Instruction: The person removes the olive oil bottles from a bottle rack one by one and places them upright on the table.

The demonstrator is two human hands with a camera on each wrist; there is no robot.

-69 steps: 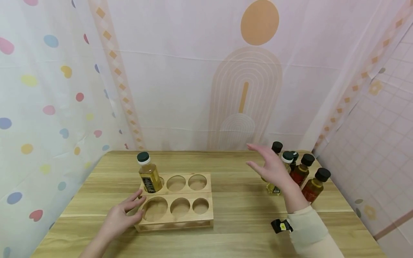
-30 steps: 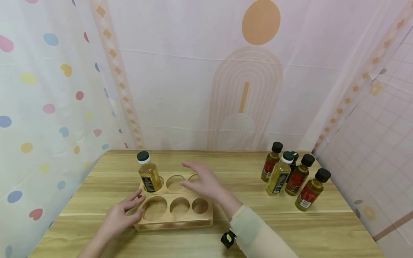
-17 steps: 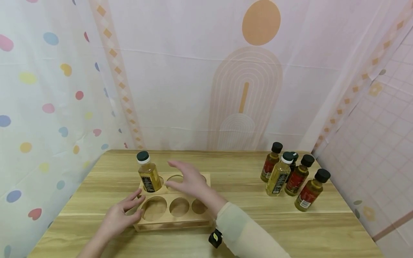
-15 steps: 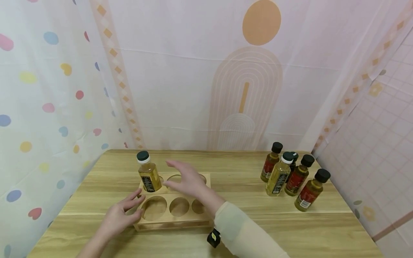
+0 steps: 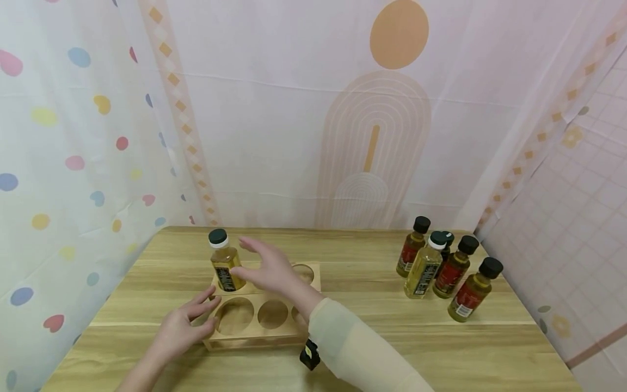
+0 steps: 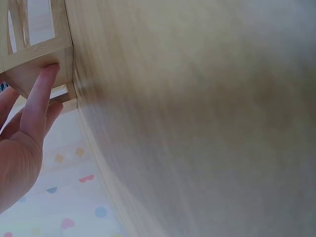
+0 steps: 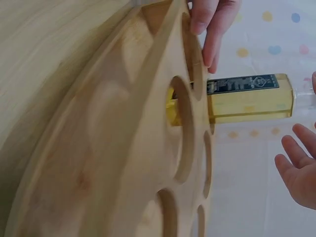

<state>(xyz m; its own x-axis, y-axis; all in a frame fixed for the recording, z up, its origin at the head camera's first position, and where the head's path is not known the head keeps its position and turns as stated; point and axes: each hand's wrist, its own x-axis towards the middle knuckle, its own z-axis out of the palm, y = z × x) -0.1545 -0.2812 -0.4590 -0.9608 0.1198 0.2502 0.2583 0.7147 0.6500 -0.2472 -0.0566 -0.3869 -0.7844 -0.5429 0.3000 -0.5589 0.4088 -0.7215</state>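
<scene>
A wooden rack [image 5: 264,335] with two rows of round holes stands on the table. In its back left hole sits a bottle [image 5: 225,261] of yellow oil, with a dark green cap and black label. My left hand [image 5: 183,326] rests against the rack's left end; in the left wrist view one straight finger [image 6: 37,103] touches the end panel. My right hand [image 5: 271,269] is over the back row beside the bottle, thumb and fingers spread. In the head view its thumb overlaps the bottle, while in the right wrist view spread fingers [image 7: 301,170] show apart from the bottle's body.
At the right of the table [image 5: 362,326] stand several more bottles: a yellow oil bottle [image 5: 421,272] and red-labelled ones [image 5: 467,296], with dark caps. A patterned curtain [image 5: 274,136] hangs behind. A black strap-like device [image 5: 309,354] sits at the right wrist.
My right hand has moved left from the bottle group to the rack, coming up beside the bottle in the back left hole. The left hand stays at the rack's left end.
</scene>
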